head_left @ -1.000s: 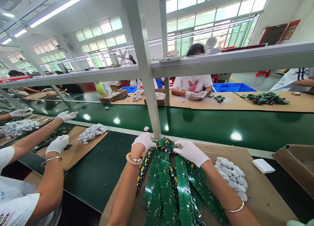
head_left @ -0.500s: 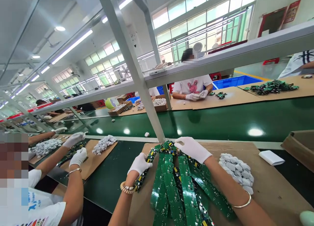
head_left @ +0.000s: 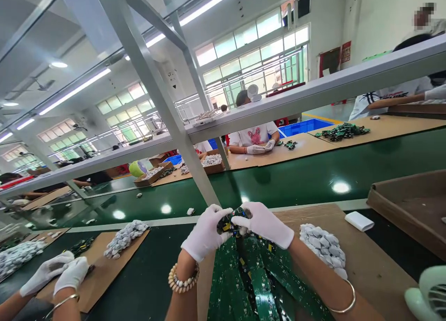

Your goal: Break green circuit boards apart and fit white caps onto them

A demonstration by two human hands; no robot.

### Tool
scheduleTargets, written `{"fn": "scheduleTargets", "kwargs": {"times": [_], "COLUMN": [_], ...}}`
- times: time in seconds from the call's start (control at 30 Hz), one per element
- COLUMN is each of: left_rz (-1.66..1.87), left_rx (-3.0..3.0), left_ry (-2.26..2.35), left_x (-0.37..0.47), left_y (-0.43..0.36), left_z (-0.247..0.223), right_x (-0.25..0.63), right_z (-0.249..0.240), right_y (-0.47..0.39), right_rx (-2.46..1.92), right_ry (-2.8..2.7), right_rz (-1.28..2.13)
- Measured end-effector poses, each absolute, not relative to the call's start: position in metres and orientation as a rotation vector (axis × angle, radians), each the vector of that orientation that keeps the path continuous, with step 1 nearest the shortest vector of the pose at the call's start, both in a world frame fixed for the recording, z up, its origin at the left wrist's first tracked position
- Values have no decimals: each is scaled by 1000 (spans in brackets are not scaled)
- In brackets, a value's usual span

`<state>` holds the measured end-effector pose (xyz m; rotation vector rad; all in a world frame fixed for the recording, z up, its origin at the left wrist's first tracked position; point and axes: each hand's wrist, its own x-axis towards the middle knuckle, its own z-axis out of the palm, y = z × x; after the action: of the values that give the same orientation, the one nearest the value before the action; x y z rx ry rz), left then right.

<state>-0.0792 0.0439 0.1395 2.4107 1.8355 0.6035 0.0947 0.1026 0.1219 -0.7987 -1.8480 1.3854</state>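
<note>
My left hand (head_left: 206,232), in a white glove with a beaded bracelet at the wrist, is closed around a small green circuit board (head_left: 226,224) with dark and yellow parts. Gloved too, my right hand (head_left: 266,226) has its fingers closed on the board's other side, close to the left fingertips. Whether this is one board or several pressed together, I cannot tell. Under both hands, long green circuit board strips (head_left: 263,288) lie side by side, partly overlapping. Beside my right forearm is a pile of white rounded pieces (head_left: 322,247).
Brown cardboard (head_left: 376,270) covers my work surface. A folded white item (head_left: 359,221), a cardboard box (head_left: 400,195) and a pale green fan (head_left: 434,288) are on the right. A co-worker's gloved hands (head_left: 71,272) are at the left. A grey post (head_left: 195,172) stands ahead, before the green belt (head_left: 296,165).
My hands have come together above the strips. My left hand has moved up and right, away from the strip it held at the left. The view has turned right.
</note>
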Motion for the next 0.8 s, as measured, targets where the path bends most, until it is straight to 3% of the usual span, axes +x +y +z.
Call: {"fn": "scheduleTargets", "kwargs": {"times": [0.13,0.27,0.43,0.53,0.67,0.8], "left_rz": [627,584,928,938,673,489], "left_rx": [2488,2456,2343,2316,2354,2347], "left_ry": [1860,1863,1584,1545,1717,1874], "left_x": [-83,-86,-87,-92,-102,-106], "left_y": [49,56,71,74,68,67], "left_z": [138,135,121,120,128,132], "right_x": [95,93,91,93,89,75], "right_z": [121,116,115,114,96,73], "right_y": [114,121,119,124,137,139], "right_rx": [-723,-668,-434,-534,-897,-894], "right_ry": [-1424,-1273,-1004,-1123,-1450,-1552], "right_rz": [1708,1821,2130,2033,1664,1754]}}
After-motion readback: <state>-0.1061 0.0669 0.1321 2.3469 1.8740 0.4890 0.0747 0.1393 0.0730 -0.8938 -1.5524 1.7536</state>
